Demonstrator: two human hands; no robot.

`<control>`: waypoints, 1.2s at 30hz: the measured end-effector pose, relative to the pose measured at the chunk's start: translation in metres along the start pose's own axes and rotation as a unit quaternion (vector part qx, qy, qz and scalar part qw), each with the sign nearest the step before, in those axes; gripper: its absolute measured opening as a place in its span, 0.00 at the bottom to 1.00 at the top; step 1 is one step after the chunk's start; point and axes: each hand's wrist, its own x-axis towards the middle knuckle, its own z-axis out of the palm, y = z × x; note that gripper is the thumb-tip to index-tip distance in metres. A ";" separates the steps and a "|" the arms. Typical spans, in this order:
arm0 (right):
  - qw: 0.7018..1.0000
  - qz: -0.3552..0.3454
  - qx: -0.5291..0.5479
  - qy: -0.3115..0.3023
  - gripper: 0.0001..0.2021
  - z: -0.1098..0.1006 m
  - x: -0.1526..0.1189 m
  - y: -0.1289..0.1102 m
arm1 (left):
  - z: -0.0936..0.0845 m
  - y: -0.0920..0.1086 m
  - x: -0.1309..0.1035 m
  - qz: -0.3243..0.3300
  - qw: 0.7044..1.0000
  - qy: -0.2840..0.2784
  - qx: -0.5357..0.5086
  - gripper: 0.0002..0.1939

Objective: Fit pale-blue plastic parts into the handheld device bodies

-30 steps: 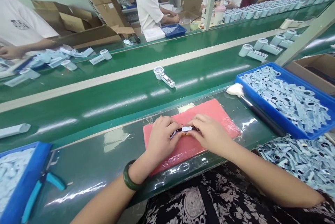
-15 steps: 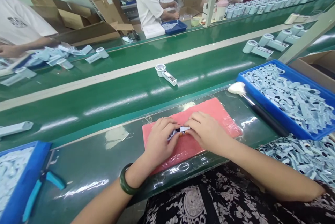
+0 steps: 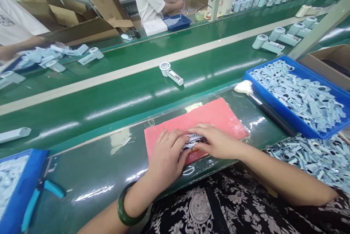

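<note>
My left hand (image 3: pixel 168 155) and my right hand (image 3: pixel 220 142) meet over the pink pad (image 3: pixel 212 113). Between them they grip a small pale plastic part (image 3: pixel 196 137) with dark printed lettering and a dark strip along it. It looks like the handle of a handheld fan, and fingers cover both its ends. A bit of orange shows near the right fingertips. Beyond the pad, a white-and-blue handheld fan (image 3: pixel 175 77) lies alone on the green conveyor belt (image 3: pixel 120 97).
On the right are a blue tray (image 3: pixel 287 112) of pale plastic parts, a loose heap of parts (image 3: pixel 314 157) and a black-handled brush (image 3: pixel 276 117). Blue-handled pliers (image 3: pixel 31 205) lie at left beside another blue tray (image 3: pixel 35 168). Several co-workers sit across the belt.
Both hands have shifted slightly nearer to me with the part. It is turned so that its printed lettering now shows, and the right fingers lie flatter along it.
</note>
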 end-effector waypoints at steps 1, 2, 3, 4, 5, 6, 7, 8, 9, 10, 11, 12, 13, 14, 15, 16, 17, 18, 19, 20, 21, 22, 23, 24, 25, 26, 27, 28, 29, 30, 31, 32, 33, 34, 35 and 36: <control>1.000 -0.006 -0.017 0.002 0.18 0.001 -0.001 -0.001 | 0.002 0.003 -0.002 -0.004 1.000 -0.003 0.010 0.09; 1.000 -0.011 -0.027 0.009 0.17 0.003 -0.002 -0.002 | 0.003 0.005 -0.003 -0.008 1.000 -0.003 0.018 0.10; 0.999 -0.015 -0.035 0.019 0.15 0.004 -0.002 -0.002 | 0.005 0.006 -0.003 -0.011 1.000 -0.001 0.022 0.10; 0.999 -0.017 -0.039 0.030 0.14 0.006 -0.002 -0.001 | 0.005 0.007 -0.003 -0.013 1.000 0.001 0.022 0.09; 0.998 -0.019 -0.040 0.037 0.14 0.008 -0.002 0.001 | 0.006 0.007 -0.003 -0.015 1.000 0.003 0.020 0.09; 0.998 -0.022 -0.040 0.040 0.14 0.009 -0.002 0.002 | 0.006 0.007 -0.002 -0.015 1.000 0.004 0.016 0.09; 0.998 -0.027 -0.039 0.040 0.14 0.010 -0.002 0.004 | 0.006 0.006 -0.002 -0.016 1.000 0.006 0.013 0.09; 0.998 -0.035 -0.040 0.039 0.15 0.011 -0.003 0.005 | 0.006 0.006 -0.001 -0.015 1.000 0.008 0.012 0.09; 0.997 -0.044 -0.044 0.037 0.16 0.012 -0.004 0.007 | 0.006 0.005 -0.001 -0.012 1.000 0.009 0.015 0.10; 0.997 -0.051 -0.050 0.038 0.17 0.013 -0.005 0.008 | 0.006 0.005 -0.001 -0.009 1.000 0.010 0.022 0.10; 0.996 -0.055 -0.060 0.042 0.17 0.015 -0.005 0.009 | 0.006 0.005 -0.001 -0.007 0.999 0.013 0.030 0.10; 0.995 -0.056 -0.070 0.048 0.17 0.016 -0.005 0.010 | 0.007 0.005 -0.001 -0.007 0.999 0.015 0.039 0.09; 0.994 -0.054 -0.080 0.055 0.17 0.017 -0.005 0.010 | 0.007 0.004 -0.001 -0.009 0.999 0.015 0.045 0.09; 0.993 -0.049 -0.085 0.060 0.17 0.019 -0.004 0.010 | 0.007 0.005 0.000 -0.012 0.999 0.014 0.047 0.08; 0.993 -0.045 -0.085 0.061 0.17 0.020 -0.003 0.010 | 0.007 0.005 0.001 -0.015 0.999 0.011 0.045 0.07; 0.994 -0.043 -0.078 0.059 0.17 0.020 -0.002 0.010 | 0.007 0.005 0.003 -0.014 0.999 0.007 0.043 0.07; 0.996 -0.040 -0.066 0.055 0.16 0.020 -0.001 0.009 | 0.006 0.006 0.004 -0.010 0.999 0.002 0.046 0.08; 0.997 -0.038 -0.050 0.053 0.16 0.020 0.000 0.008 | 0.005 0.006 0.005 -0.003 0.998 -0.004 0.057 0.09; 0.997 -0.037 -0.033 0.054 0.16 0.018 -0.001 0.007 | 0.002 0.006 0.006 0.004 0.997 -0.012 0.076 0.11; 0.997 -0.037 -0.020 0.059 0.17 0.016 -0.002 0.006 | -0.001 0.004 0.007 0.014 0.995 -0.021 0.101 0.12; 0.997 -0.036 -0.013 0.068 0.18 0.012 -0.005 0.006 | -0.005 0.001 0.008 0.026 0.991 -0.036 0.125 0.12; 0.996 -0.032 -0.013 0.084 0.20 0.007 -0.010 0.007 | -0.011 -0.004 0.010 0.039 0.987 -0.054 0.147 0.11; 0.994 -0.025 -0.021 0.104 0.21 0.000 -0.015 0.009 | -0.018 -0.013 0.014 0.055 0.982 -0.071 0.165 0.10; 0.991 -0.015 -0.038 0.130 0.21 -0.009 -0.022 0.013 | -0.026 -0.025 0.020 0.076 0.978 -0.084 0.178 0.10; 0.985 -0.001 -0.061 0.159 0.20 -0.019 -0.029 0.018 | -0.034 -0.040 0.028 0.098 0.972 -0.087 0.195 0.10; 0.977 0.016 -0.090 0.190 0.19 -0.030 -0.037 0.024 | -0.042 -0.058 0.040 0.118 0.966 -0.078 0.217 0.12; 0.966 0.035 -0.123 0.223 0.18 -0.042 -0.044 0.031 | -0.049 -0.078 0.054 0.135 0.957 -0.060 0.249 0.13; 0.952 0.060 -0.159 0.255 0.16 -0.055 -0.052 0.039 | -0.055 -0.098 0.070 0.136 0.946 -0.034 0.294 0.13; 0.934 0.097 -0.200 0.281 0.16 -0.069 -0.058 0.046 | -0.059 -0.118 0.087 0.122 0.933 -0.014 0.338 0.14; 0.912 0.142 -0.239 0.300 0.15 -0.082 -0.064 0.053 | -0.062 -0.137 0.103 0.101 0.922 -0.002 0.374 0.16; 0.889 0.190 -0.274 0.314 0.15 -0.096 -0.067 0.060 | -0.064 -0.154 0.118 0.075 0.914 0.001 0.399 0.18; 0.864 0.237 -0.304 0.323 0.16 -0.109 -0.069 0.066 | -0.063 -0.169 0.130 0.046 0.911 -0.007 0.410 0.21; 0.842 0.276 -0.327 0.328 0.16 -0.122 -0.070 0.072 | -0.062 -0.182 0.139 0.022 0.913 -0.022 0.407 0.23; 0.824 0.307 -0.344 0.330 0.16 -0.135 -0.070 0.078 | -0.059 -0.192 0.145 0.006 0.918 -0.041 0.394 0.25; 0.810 0.329 -0.356 0.329 0.17 -0.147 -0.068 0.084 | -0.056 -0.201 0.148 -0.005 0.924 -0.058 0.379 0.27; 0.801 0.345 -0.365 0.326 0.17 -0.158 -0.067 0.088 | -0.052 -0.207 0.146 -0.010 0.928 -0.072 0.365 0.29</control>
